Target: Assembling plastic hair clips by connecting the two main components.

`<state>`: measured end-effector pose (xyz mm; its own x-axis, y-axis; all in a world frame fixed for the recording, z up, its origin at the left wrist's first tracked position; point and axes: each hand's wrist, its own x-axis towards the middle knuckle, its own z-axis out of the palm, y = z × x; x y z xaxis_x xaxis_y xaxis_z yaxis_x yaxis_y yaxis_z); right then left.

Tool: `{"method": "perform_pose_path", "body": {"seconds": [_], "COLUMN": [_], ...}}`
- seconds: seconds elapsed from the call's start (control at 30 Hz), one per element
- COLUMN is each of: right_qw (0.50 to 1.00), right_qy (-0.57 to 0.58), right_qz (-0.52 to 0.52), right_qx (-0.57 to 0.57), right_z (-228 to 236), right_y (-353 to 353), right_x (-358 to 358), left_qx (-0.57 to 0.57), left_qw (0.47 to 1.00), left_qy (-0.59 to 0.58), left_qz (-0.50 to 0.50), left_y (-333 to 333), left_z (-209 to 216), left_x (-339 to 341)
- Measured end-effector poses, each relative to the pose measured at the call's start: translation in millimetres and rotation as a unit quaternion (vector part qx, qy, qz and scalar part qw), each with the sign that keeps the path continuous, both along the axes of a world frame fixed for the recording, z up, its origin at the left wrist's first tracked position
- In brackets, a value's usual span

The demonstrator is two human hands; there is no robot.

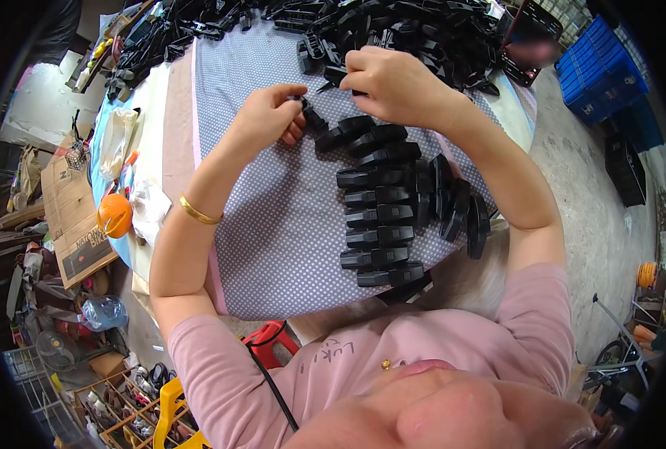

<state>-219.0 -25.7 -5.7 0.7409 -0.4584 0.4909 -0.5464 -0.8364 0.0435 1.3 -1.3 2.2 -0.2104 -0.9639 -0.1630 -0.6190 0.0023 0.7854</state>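
Observation:
My left hand (271,116) is closed over the table, its thumb and fingers pinching a small black plastic part (312,115). A little to the right and farther off, my right hand (393,84) is closed too, with a dark plastic piece (335,75) at its fingertips; most of that piece is hidden by the fingers. Nearer me lies a column of chunky black plastic parts (378,216), laid side by side and curving toward my left hand. More of the same black parts (455,209) stand close together on their right. A large heap of black plastic parts (408,30) covers the far side.
A dotted grey cloth (273,254) covers the table. An orange round thing (114,215) and a crumpled white plastic bag (151,212) sit at the left edge. A phone-like screen (529,45) stands at the far right, before blue crates (601,69) on the floor.

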Motion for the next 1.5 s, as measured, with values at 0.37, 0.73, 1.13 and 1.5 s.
{"method": "perform_pose_path", "body": {"seconds": [0.37,0.73,1.13,1.5], "right_qw": [0.995,0.985,0.986,0.993], "right_qy": [0.086,-0.102,-0.077,-0.031], "right_qz": [-0.048,0.046,0.003,-0.021], "right_qx": [0.010,0.134,0.149,0.114], "right_z": [-11.4,-17.3,-8.6,4.2], "right_y": [-9.7,-5.5,-7.8,-7.7], "right_x": [2.2,13.4,-0.1,-15.0], "left_qx": [-0.318,-0.211,-0.214,-0.203], "left_qw": [0.935,0.974,0.970,0.975], "left_qy": [-0.127,-0.063,-0.097,-0.066], "left_qz": [-0.089,-0.050,-0.058,-0.053], "left_y": [-4.2,5.7,5.5,3.0], "left_z": [-18.5,-18.6,-10.2,-15.0], "left_x": [0.0,-10.8,-16.3,-12.2]}}
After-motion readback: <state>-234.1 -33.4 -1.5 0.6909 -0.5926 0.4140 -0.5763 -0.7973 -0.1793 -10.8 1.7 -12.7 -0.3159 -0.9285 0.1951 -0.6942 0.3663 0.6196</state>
